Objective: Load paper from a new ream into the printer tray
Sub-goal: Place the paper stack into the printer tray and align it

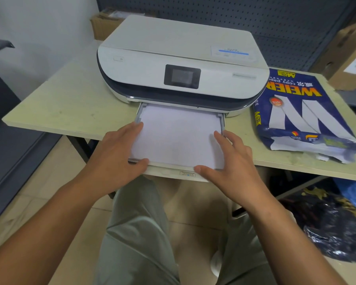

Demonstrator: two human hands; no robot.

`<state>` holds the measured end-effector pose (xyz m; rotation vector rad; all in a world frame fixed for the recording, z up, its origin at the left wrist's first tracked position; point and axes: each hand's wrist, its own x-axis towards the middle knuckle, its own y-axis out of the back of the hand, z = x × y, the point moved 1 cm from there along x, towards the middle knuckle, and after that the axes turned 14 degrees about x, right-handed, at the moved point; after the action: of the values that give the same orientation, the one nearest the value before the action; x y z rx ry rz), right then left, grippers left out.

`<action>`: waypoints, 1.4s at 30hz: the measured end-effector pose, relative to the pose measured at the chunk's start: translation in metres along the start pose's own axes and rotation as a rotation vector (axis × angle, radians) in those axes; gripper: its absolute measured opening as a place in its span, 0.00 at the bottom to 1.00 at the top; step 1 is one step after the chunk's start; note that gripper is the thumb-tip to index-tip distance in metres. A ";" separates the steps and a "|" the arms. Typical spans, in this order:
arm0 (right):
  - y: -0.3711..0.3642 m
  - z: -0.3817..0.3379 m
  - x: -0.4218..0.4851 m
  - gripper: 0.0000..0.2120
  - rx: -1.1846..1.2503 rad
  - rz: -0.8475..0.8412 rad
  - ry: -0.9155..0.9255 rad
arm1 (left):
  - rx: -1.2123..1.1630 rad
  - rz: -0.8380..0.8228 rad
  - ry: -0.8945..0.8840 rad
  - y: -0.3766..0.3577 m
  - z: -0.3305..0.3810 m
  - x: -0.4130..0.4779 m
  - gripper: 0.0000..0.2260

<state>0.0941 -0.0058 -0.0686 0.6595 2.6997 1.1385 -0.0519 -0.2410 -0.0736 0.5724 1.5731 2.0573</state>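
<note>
Nearest the lens are the person's two bare forearms, reaching up from the bottom corners over a lap in pale grey trousers. Beyond them, going left to right: the left hand lies at the left edge of a stack of white paper, fingers stretched along the side of the sheets and thumb hooked round the near left corner, so it lightly holds that edge rather than closing into a fist. The paper sits flat in the pulled-out printer tray, whose grey side rails flank the stack and whose front lip shows just below the near edge of the sheets, jutting past the edge of the table. The far end of the stack runs under the body of the white printer, which stands on the light wooden table with its small dark screen facing the camera. The right hand mirrors the left: fingers spread along the right side of the stack near the rail, thumb resting on the near right corner, open and pressing against the paper. Further right, apart from the printer, the blue paper ream wrapper lies on the table, its near end torn open with white sheets showing inside.
</note>
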 end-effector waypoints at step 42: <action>0.006 0.004 -0.009 0.43 0.059 -0.055 0.023 | -0.184 -0.154 -0.098 0.003 -0.019 0.000 0.38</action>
<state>0.1051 -0.0034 -0.0669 0.5796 2.7618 1.0645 -0.0637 -0.2558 -0.0753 0.4627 1.3134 1.9996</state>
